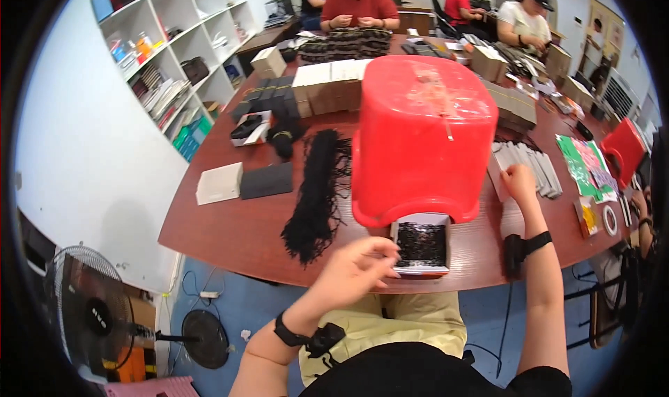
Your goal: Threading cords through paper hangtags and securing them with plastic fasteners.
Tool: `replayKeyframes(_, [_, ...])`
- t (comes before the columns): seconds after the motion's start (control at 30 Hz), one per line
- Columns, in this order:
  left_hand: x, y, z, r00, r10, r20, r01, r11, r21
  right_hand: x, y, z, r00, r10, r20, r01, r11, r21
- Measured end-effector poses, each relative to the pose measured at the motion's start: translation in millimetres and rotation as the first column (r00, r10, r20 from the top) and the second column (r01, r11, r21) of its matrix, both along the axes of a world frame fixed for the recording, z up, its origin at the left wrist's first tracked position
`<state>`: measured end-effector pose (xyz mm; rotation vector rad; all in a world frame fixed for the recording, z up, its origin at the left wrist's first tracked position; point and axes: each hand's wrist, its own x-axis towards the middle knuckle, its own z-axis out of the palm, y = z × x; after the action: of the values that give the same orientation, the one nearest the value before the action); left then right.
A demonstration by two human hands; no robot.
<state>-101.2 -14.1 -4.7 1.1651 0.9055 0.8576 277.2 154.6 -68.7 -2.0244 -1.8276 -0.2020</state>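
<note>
My left hand [361, 265] hovers at the left edge of a small white box [447, 247]. Its fingers are loosely curled and apart, with nothing visible in them. Inside the box lie many thin, shiny black pieces [421, 245]. On the right, my right hand [519, 182] is closed at the near-left side of a row of flat grey strips [535, 164]. Whatever it pinches is hidden by the fingers. Between my hands, a large upturned red plastic stool [425, 139] stands on the table, just behind the box.
A bundle of black cords [313, 195] lies left of the stool, beside a stack of cream cards [219, 183] and dark cards [267, 181]. Stacked card blocks [331, 83] stand farther back. A tape roll [610, 219] is at right. Co-workers sit across the table; a fan [97, 317] stands left.
</note>
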Motion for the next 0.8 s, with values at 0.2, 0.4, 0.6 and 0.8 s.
replayKeyframes(0.2, [-118.5, 34.5, -15.5, 0.590, 0.669, -0.452, -0.273, 0.692, 0.668, -12.3, -14.8, 18.9, 1.000, 0.026, 0.000, -0.026, 0.991, 0.133])
replayKeyframes(0.4, [-205.0, 89.1, -28.0, 0.167, 0.698, -0.696, 0.162, 0.677, 0.718, -26.5, -55.9, 35.2, 0.983, 0.108, -0.150, -0.103, 0.994, 0.045])
replayKeyframes(0.6, [-209.8, 120.4, -38.2, 0.045, 0.681, -0.731, 0.462, 0.635, 0.619, -28.6, -92.8, 45.8, 0.964, 0.146, -0.224, -0.135, 0.989, 0.063])
replayKeyframes(0.8, [-204.5, 127.7, -41.6, -0.013, 0.593, -0.805, 0.364, 0.753, 0.549, -25.6, -111.8, 37.7, 0.947, 0.176, -0.270, -0.147, 0.982, 0.122])
